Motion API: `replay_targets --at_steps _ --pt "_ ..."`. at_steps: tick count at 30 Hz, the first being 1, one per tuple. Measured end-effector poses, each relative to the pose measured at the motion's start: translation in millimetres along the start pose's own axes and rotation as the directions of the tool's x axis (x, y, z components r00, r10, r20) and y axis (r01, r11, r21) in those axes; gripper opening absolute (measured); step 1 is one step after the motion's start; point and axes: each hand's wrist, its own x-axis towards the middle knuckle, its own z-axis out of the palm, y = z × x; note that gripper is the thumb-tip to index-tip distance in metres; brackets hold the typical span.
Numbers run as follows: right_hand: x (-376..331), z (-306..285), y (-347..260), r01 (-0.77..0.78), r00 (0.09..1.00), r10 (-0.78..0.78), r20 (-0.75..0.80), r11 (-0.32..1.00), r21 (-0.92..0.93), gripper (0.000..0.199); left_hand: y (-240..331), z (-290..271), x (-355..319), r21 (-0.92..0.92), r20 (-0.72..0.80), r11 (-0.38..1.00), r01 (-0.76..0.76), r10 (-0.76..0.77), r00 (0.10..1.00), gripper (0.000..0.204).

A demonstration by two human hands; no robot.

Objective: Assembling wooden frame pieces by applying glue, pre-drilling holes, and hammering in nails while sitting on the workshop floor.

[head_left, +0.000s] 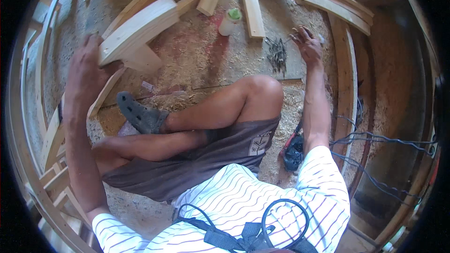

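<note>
My left hand (83,72) is closed on the near end of a pale, planed wooden piece (140,28), its thumb underneath. The piece is raised at a slant, and a second board (145,58) projects below it. Over to the right, my right hand (308,47) is held just beside a pile of dark nails or screws (277,56) on the floor. Its fingers are curled together at the tips. Whatever they pinch is too small to make out.
A bottle with a green cap (230,21) stands beyond my legs. Short wooden blocks (253,13) and curved timbers (318,0) lie around it. Sawdust and shavings cover the floor. Wooden frames (42,65) line the left. Dark cables (375,137) run at the right, near a power tool (294,152).
</note>
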Motion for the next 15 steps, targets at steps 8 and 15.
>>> replay_targets --at_steps 8,15 --pt "-80 237 -139 -0.020 0.840 0.146 0.522 0.971 -0.240 0.020 -13 3 -15 0.133 0.075 0.983 0.126 -0.137 0.988 0.053" --pt "-165 422 -149 0.976 0.218 -0.041 0.975 0.005 -0.218 0.011 -9 -3 -19 0.086 0.082 0.989 0.123 -0.130 0.988 0.049"
